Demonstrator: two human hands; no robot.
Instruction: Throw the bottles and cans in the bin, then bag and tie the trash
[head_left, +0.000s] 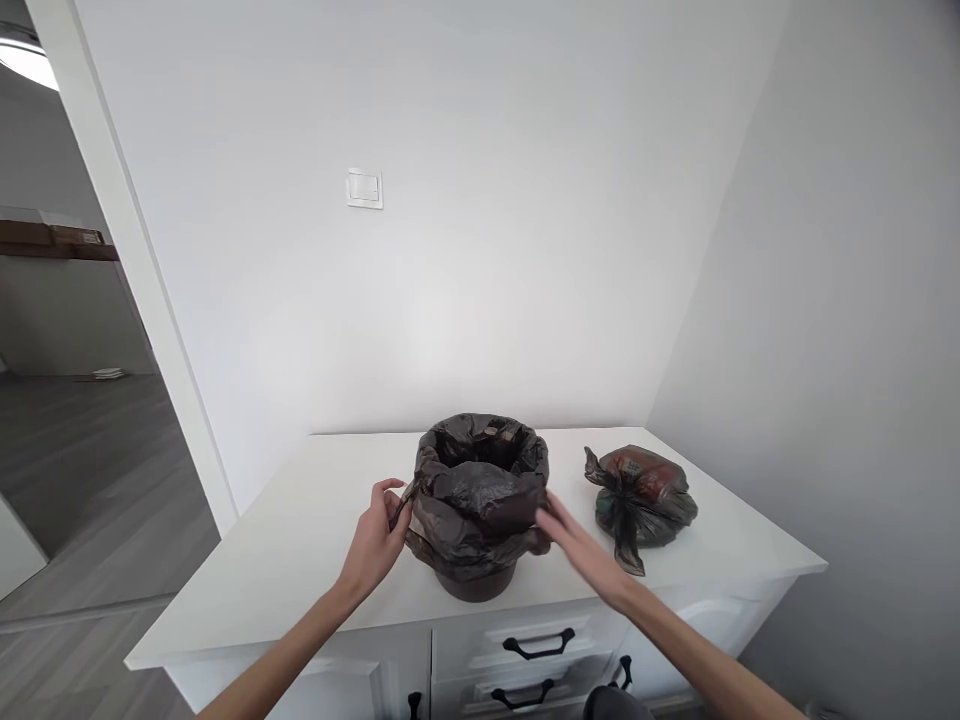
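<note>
A dark round bin [474,588] stands near the front edge of the white cabinet top. A black plastic bag [480,500] lines it, folded outward over the rim and hanging loosely around the sides. At the bin's left side, my left hand [381,530] pinches a bit of the bag's edge. My right hand [574,545] is at the right side, its fingers against the bag and slightly blurred; whether they grip it is unclear. To the right lies a knotted, filled black bag [646,495] with something red showing through.
The white cabinet [262,560] has drawers with black handles [538,645] below. Walls rise behind and to the right, with a light switch [364,188] on the back wall. A doorway at the left shows a grey floor and cardboard boxes [52,236].
</note>
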